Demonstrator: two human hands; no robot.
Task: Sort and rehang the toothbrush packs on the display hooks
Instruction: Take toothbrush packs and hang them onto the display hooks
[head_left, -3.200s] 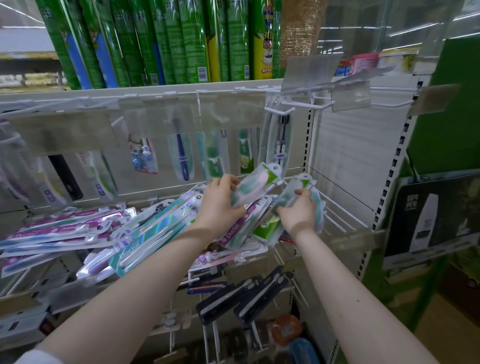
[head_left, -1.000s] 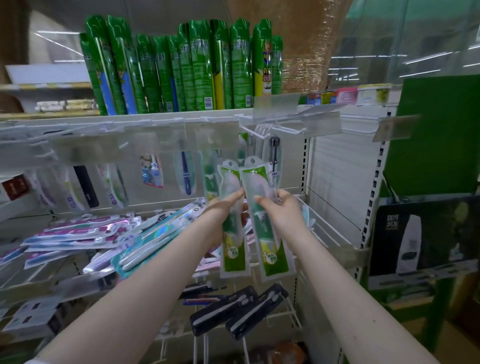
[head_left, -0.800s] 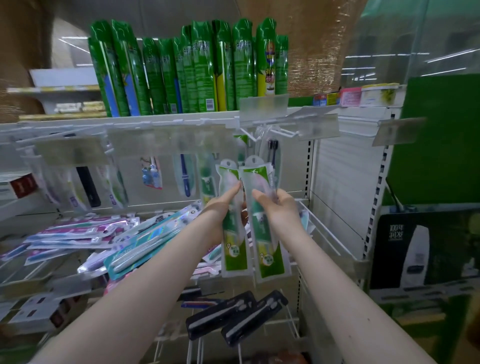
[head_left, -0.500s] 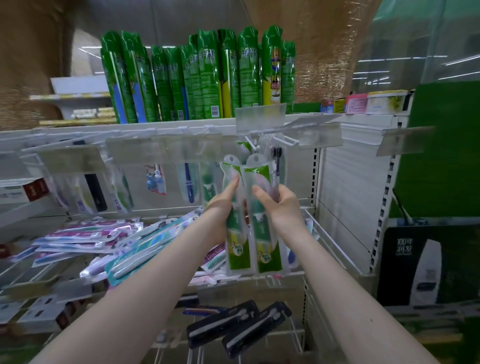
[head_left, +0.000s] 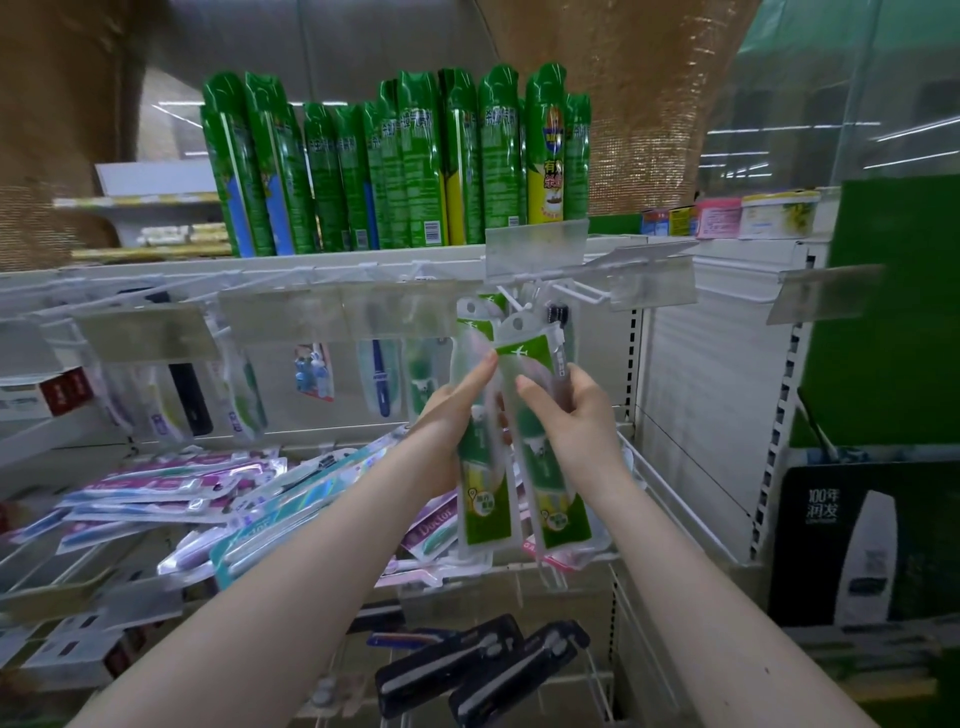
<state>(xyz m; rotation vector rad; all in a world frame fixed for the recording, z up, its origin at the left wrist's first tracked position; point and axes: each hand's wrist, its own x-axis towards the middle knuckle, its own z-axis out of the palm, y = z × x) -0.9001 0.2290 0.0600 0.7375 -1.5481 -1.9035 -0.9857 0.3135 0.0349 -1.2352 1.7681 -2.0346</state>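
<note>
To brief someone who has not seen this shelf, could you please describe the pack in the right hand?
Below the right end of the green spray cans on the top shelf, white hooks jut out. Two matching green-and-clear toothbrush packs are held up near them. Yours is the right pack, gripped by the right hand; the left hand holds the left pack.

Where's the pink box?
In the head view, the pink box sits on the top shelf, right side, between a small yellow box and a white tub.
</note>
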